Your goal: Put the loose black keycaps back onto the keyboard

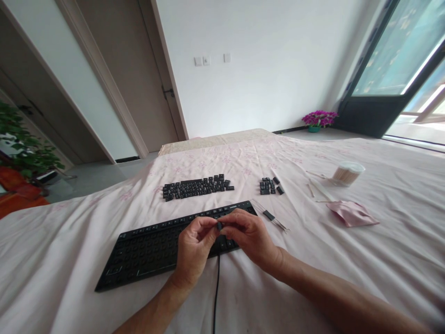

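A black keyboard [149,253] lies at a slant on the cloth, most of its left part stripped of keycaps. Over its right half, my left hand [196,246] and my right hand [252,239] meet fingertip to fingertip. Between them is a small black keycap [219,226], pinched by both hands. Whether my right fingers also hold something thin is too small to tell. Just right of the keyboard rests a wire keycap puller [269,215] with a dark handle. Removed keycaps [194,188] sit in rows behind the keyboard, with a smaller keycap group [267,186] to their right.
A clear tub of cotton swabs [348,174] stands at the right, with a few loose swabs [310,190] beside it. Nearer lies a crumpled pink cloth [352,214]. The keyboard's cable [216,292] runs toward me over the wrinkled pale tablecloth [313,250].
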`<state>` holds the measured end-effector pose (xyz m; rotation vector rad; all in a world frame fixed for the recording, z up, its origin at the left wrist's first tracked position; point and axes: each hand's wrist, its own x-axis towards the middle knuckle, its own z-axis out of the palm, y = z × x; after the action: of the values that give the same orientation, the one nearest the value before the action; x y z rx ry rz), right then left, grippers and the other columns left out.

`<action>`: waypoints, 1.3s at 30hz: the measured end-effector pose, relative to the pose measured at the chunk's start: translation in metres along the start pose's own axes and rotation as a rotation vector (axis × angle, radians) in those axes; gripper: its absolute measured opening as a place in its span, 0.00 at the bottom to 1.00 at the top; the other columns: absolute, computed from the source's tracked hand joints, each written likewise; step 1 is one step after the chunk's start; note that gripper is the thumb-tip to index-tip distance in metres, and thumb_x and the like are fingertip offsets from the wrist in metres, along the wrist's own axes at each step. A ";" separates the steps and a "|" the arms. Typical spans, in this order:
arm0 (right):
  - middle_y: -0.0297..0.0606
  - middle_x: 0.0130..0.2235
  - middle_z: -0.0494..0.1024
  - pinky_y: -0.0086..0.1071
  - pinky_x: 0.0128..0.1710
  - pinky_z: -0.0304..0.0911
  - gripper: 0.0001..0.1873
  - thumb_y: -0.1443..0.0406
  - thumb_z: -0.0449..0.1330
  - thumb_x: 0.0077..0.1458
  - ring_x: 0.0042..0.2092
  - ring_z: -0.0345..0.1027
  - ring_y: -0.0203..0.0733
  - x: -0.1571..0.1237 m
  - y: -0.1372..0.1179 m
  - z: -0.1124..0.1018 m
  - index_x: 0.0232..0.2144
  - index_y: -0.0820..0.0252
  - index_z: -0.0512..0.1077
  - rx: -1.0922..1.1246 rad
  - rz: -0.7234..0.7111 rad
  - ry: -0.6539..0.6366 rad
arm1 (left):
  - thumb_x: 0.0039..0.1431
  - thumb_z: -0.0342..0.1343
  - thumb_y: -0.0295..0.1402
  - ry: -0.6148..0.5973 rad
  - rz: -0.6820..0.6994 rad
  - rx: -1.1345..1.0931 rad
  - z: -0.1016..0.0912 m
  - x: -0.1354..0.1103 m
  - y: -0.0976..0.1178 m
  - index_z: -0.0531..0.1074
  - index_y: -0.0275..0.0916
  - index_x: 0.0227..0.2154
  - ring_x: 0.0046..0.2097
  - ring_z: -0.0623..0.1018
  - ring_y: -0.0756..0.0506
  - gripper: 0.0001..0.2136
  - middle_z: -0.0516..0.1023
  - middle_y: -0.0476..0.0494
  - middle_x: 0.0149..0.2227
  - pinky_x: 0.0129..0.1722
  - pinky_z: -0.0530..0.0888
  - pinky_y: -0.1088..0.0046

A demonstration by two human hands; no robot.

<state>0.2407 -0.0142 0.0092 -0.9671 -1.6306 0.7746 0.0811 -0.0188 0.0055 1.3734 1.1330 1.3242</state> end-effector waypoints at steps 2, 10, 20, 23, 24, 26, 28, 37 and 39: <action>0.36 0.33 0.76 0.30 0.35 0.64 0.08 0.64 0.61 0.54 0.34 0.70 0.37 0.000 -0.001 -0.004 0.37 0.53 0.78 -0.135 -0.094 -0.010 | 0.52 0.61 0.37 -0.025 -0.030 -0.042 0.000 -0.001 0.000 0.74 0.36 0.34 0.33 0.78 0.48 0.10 0.79 0.46 0.30 0.35 0.73 0.74; 0.38 0.36 0.76 0.31 0.36 0.63 0.12 0.62 0.56 0.60 0.35 0.70 0.39 0.001 -0.007 -0.013 0.43 0.52 0.76 -0.468 -0.189 -0.090 | 0.51 0.63 0.37 -0.071 -0.251 -0.372 0.006 -0.001 -0.002 0.70 0.38 0.39 0.33 0.77 0.51 0.14 0.79 0.48 0.32 0.39 0.73 0.73; 0.39 0.38 0.74 0.30 0.36 0.64 0.12 0.63 0.55 0.60 0.36 0.69 0.38 0.002 -0.012 -0.012 0.42 0.52 0.76 -0.498 -0.230 -0.065 | 0.50 0.64 0.35 -0.118 -0.354 -0.546 0.004 0.000 0.001 0.67 0.38 0.43 0.33 0.76 0.53 0.18 0.77 0.49 0.34 0.39 0.73 0.75; 0.39 0.38 0.75 0.31 0.38 0.64 0.12 0.64 0.54 0.61 0.37 0.69 0.39 0.001 -0.015 -0.011 0.42 0.53 0.76 -0.544 -0.233 -0.105 | 0.51 0.63 0.35 -0.132 -0.346 -0.538 0.004 0.000 -0.001 0.66 0.38 0.43 0.32 0.76 0.53 0.18 0.77 0.49 0.33 0.38 0.72 0.76; 0.40 0.38 0.75 0.32 0.38 0.64 0.12 0.64 0.54 0.61 0.37 0.69 0.39 0.001 -0.016 -0.010 0.42 0.53 0.76 -0.563 -0.228 -0.123 | 0.51 0.63 0.35 -0.137 -0.344 -0.533 0.004 0.000 -0.002 0.67 0.38 0.43 0.33 0.76 0.53 0.18 0.77 0.48 0.33 0.38 0.72 0.76; 0.40 0.38 0.75 0.32 0.37 0.63 0.13 0.64 0.53 0.61 0.37 0.69 0.39 0.002 -0.018 -0.011 0.42 0.53 0.76 -0.586 -0.210 -0.152 | 0.51 0.63 0.36 -0.154 -0.346 -0.520 0.006 0.000 -0.002 0.67 0.37 0.43 0.34 0.77 0.52 0.18 0.78 0.47 0.34 0.39 0.72 0.75; 0.39 0.38 0.75 0.31 0.37 0.63 0.13 0.64 0.53 0.60 0.37 0.69 0.39 0.006 -0.019 -0.015 0.42 0.52 0.76 -0.586 -0.176 -0.154 | 0.51 0.63 0.38 -0.184 -0.360 -0.488 0.007 0.001 0.002 0.67 0.37 0.45 0.36 0.78 0.50 0.20 0.79 0.43 0.37 0.40 0.73 0.73; 0.35 0.35 0.76 0.33 0.39 0.60 0.10 0.60 0.60 0.54 0.36 0.69 0.40 0.044 0.030 -0.084 0.36 0.53 0.79 -0.615 0.086 0.034 | 0.50 0.61 0.38 -0.159 0.017 0.133 -0.054 0.021 0.016 0.75 0.39 0.41 0.42 0.79 0.42 0.16 0.80 0.41 0.39 0.45 0.73 0.66; 0.36 0.35 0.76 0.33 0.39 0.60 0.10 0.60 0.59 0.54 0.36 0.69 0.40 0.041 0.046 -0.090 0.36 0.54 0.79 -0.657 0.115 -0.018 | 0.52 0.58 0.40 -0.124 0.126 0.426 -0.085 0.028 0.007 0.77 0.42 0.36 0.40 0.79 0.43 0.11 0.81 0.44 0.38 0.43 0.73 0.68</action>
<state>0.3324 0.0452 0.0106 -1.5237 -1.8994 0.3101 -0.0036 0.0076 0.0200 1.8344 1.3099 1.1024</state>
